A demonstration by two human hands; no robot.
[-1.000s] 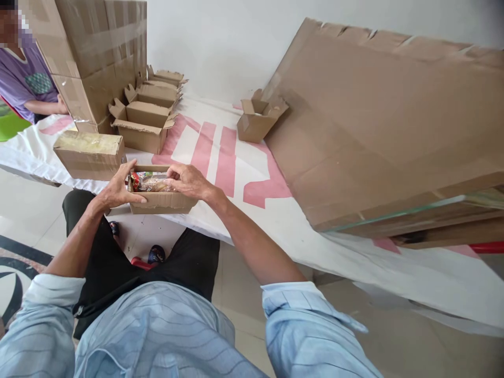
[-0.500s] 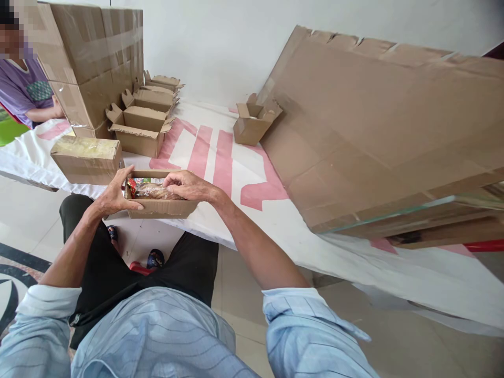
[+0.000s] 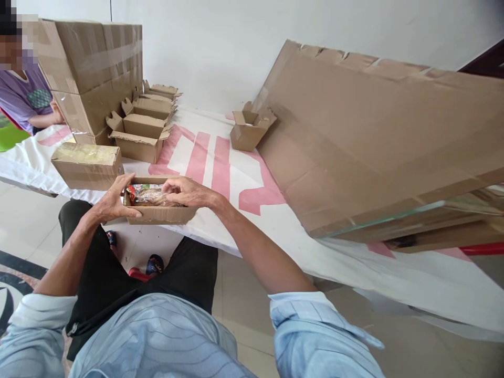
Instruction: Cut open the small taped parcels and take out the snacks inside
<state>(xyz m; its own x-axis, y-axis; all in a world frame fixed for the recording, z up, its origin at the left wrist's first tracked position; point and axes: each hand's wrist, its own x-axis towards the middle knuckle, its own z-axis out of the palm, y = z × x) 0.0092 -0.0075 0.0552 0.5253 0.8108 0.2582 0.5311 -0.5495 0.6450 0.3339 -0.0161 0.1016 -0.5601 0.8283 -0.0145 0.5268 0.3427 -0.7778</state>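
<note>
A small open cardboard box [image 3: 161, 213] sits at the near edge of the white and pink table cover [image 3: 244, 178]. Inside it lie clear-wrapped packets [image 3: 151, 196], one with a red end. My left hand [image 3: 112, 202] grips the box's left end, thumb along the front wall. My right hand [image 3: 187, 191] curls over the top of the box, fingertips pressing on the packets.
A taped shut box [image 3: 86, 165] lies left of my box. Several open empty boxes [image 3: 139, 136] stand in a row beside a big taped carton [image 3: 92, 73]. One more open box [image 3: 248, 128] leans by large flat cardboard sheets [image 3: 378, 136]. Another person [image 3: 23, 89] sits far left.
Both hands stay on the box. My right fingers have shifted slightly over the packets. The view has tipped a little, so everything sits lower in the picture.
</note>
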